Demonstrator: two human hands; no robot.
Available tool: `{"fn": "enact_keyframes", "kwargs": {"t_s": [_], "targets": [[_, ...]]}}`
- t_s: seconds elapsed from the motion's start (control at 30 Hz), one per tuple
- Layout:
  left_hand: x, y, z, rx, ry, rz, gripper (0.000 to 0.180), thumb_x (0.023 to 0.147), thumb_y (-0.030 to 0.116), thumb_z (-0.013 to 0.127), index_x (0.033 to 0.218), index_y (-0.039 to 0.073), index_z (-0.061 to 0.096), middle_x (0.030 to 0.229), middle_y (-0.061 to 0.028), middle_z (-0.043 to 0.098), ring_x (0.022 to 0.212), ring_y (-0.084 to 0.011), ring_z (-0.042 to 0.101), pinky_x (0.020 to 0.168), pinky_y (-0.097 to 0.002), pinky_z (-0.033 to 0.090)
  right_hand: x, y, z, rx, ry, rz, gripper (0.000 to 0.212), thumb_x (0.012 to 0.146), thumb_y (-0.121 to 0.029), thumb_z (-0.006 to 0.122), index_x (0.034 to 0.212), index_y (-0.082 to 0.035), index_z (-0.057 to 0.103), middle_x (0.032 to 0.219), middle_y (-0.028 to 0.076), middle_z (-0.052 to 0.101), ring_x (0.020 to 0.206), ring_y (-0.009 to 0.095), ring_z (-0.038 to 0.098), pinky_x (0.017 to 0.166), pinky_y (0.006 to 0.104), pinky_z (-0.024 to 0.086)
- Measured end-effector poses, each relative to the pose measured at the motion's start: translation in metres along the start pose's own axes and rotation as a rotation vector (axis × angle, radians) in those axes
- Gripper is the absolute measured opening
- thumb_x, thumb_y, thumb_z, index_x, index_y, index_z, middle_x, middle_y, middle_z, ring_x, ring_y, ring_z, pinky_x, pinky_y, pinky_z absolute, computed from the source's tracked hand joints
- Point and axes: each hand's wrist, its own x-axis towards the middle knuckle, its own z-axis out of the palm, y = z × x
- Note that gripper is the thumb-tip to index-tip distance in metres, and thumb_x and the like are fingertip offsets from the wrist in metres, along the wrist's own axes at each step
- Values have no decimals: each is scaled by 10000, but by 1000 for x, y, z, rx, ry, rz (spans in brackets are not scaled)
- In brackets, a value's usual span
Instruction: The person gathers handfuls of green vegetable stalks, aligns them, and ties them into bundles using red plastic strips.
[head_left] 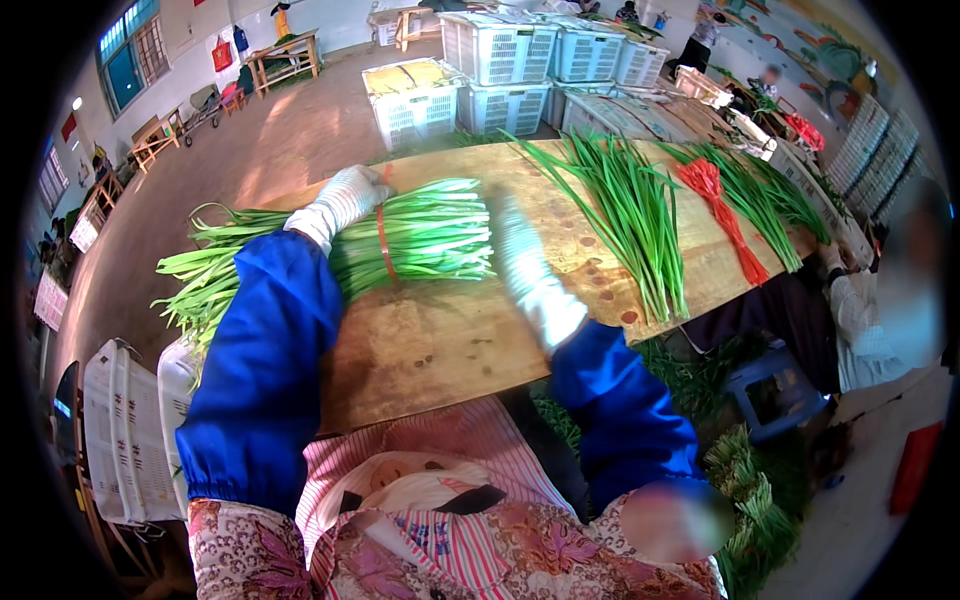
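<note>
A thick bundle of garlic chives (pixel 430 240) lies across the wooden table, its pale cut ends facing right and its leafy tips hanging past the left edge. A red band (pixel 384 243) circles it. My left hand (pixel 340 205), in a white knit glove, grips the bundle from above just left of the band. My right hand (pixel 530 265), gloved too, is held with its fingers stretched out beside the cut ends. Motion blurs those fingertips, so whether they touch the stems is unclear. Loose chives (pixel 635 220) lie to the right on the table.
Red plastic ties (pixel 715 190) lie on the wooden table (pixel 440 345) beside more chives (pixel 770 200). Another person (pixel 870 310) sits at the right end. A blue stool (pixel 775 390) and chive bundles (pixel 750 490) are on the floor. White crates (pixel 500 50) are stacked beyond; another crate (pixel 125 430) stands left.
</note>
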Motion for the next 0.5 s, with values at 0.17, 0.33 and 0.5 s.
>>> {"fn": "enact_keyframes", "kwargs": {"t_s": [0.17, 0.33, 0.5], "targets": [[-2, -8, -2, 74, 15, -25, 317, 817, 307, 611, 924, 15, 677, 812, -186, 655, 785, -299, 614, 764, -371, 460, -33, -74, 17, -187, -42, -167, 509, 905, -332, 556, 1252, 33, 479, 1212, 144, 539, 1103, 219, 515, 946, 307, 393], [-2, -2, 2, 106, -3, -11, 342, 818, 342, 575, 883, 20, 668, 856, -215, 646, 845, -365, 604, 787, -400, 453, -68, -103, 18, -935, -278, -1011, 212, 809, -111, 586, 1010, -48, 608, 857, 124, 615, 739, 270, 611, 630, 354, 504], [-19, 4, -3, 96, 66, -7, 314, 830, 332, 632, 884, 28, 684, 736, -154, 647, 696, -263, 611, 719, -361, 462, -71, -37, 22, -1577, -586, -803, 102, 806, -147, 590, 880, -88, 628, 780, 112, 607, 714, 254, 607, 634, 359, 497]]}}
